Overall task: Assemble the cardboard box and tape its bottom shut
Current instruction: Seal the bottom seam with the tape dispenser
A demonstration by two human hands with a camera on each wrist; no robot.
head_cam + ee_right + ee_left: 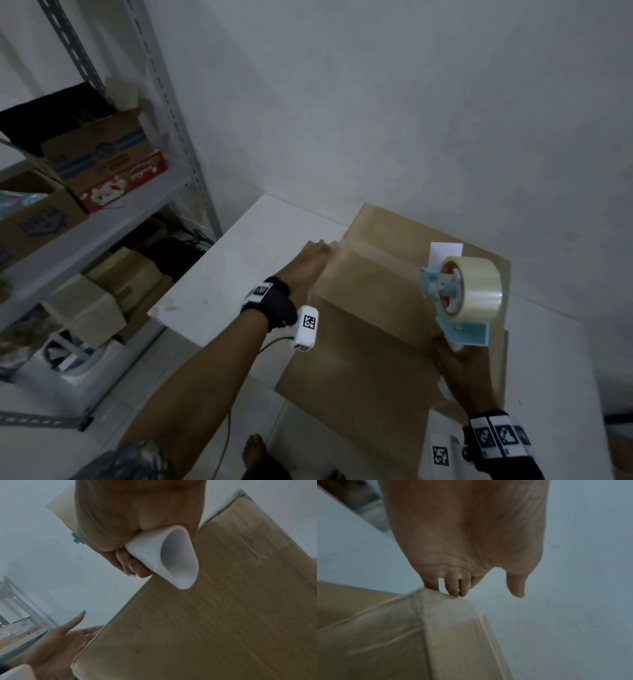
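A brown cardboard box [373, 308] lies on the white table [239, 274] with its closed flaps facing up. My left hand [322, 248] is open, its straight fingers touching the box's left edge [385, 635], where clear tape folds over the side. The fingertips [453, 591] rest on that edge. My right hand [466, 370] grips the white handle [164, 555] of a blue tape dispenser [462, 294] with a clear roll, held above the right side of the box [214, 615]. The left hand [60, 642] also shows in the right wrist view.
A grey metal shelf [102, 222] full of cardboard boxes stands at the left, with more boxes on the floor under it. A white wall runs behind the table. A white label [445, 251] is on the box's far side. My foot [255, 452] is on the tiled floor.
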